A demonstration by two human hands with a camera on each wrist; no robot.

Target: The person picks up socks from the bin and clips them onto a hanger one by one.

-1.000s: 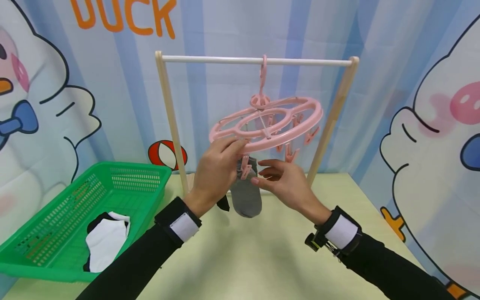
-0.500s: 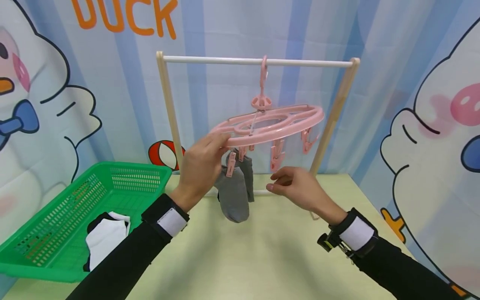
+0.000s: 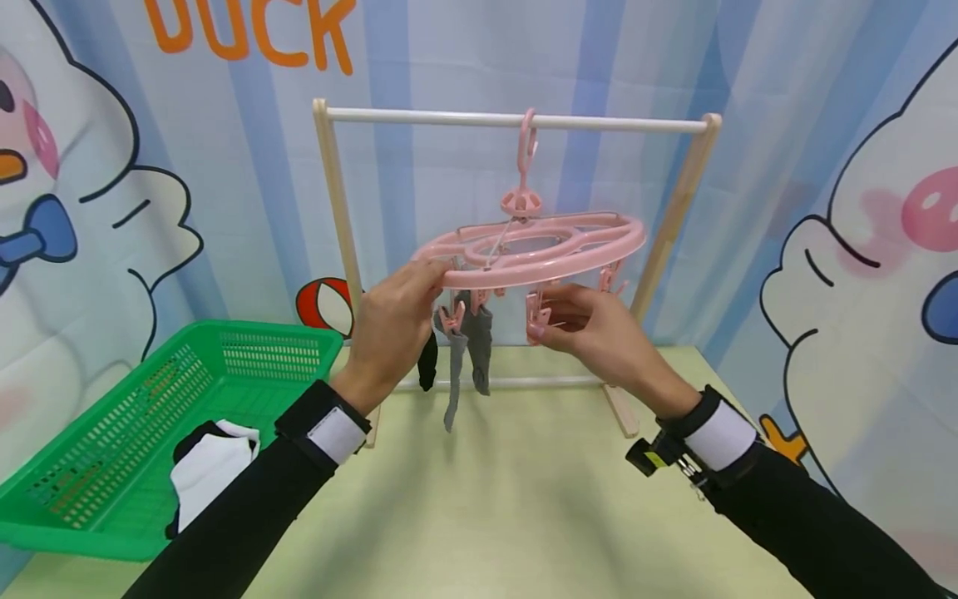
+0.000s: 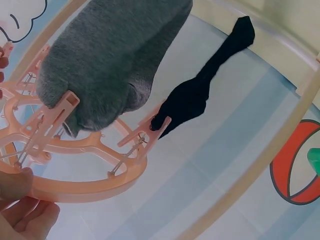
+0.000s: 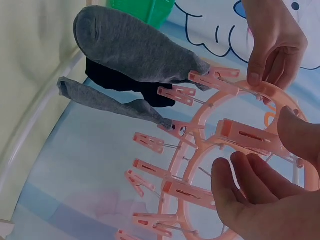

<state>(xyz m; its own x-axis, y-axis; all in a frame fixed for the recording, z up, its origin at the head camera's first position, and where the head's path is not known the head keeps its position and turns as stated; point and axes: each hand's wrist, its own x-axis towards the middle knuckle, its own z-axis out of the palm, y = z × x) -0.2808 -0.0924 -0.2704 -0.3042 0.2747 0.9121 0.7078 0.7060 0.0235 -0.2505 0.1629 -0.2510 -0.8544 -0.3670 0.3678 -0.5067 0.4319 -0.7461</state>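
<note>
A round pink clip hanger (image 3: 554, 273) hangs tilted from a rod. My left hand (image 3: 392, 320) pinches its rim at the left, thumb against fingers. My right hand (image 3: 599, 333) is at a bare clothespin (image 3: 537, 306) under the front rim, with thumb and curled fingers around it; the right wrist view shows this clothespin (image 5: 250, 136) between thumb and fingers. To the left, a front grey sock (image 3: 454, 374) hangs edge-on, with another grey sock (image 3: 481, 349) and a black sock (image 4: 187, 97) hanging clipped behind it.
At the left stands a green basket (image 3: 299, 337) with white and black socks (image 3: 213, 474) inside. The wooden stand (image 3: 677, 200) carries a white rod (image 3: 419, 117) over the table (image 3: 479, 499). Several bare clothespins dangle at the right, and a printed curtain hangs behind.
My right hand has moved away from the grey sock and then up to a bare clothespin. The hanger has turned, shifting the front sock left and edge-on; my left hand moved left with the rim.
</note>
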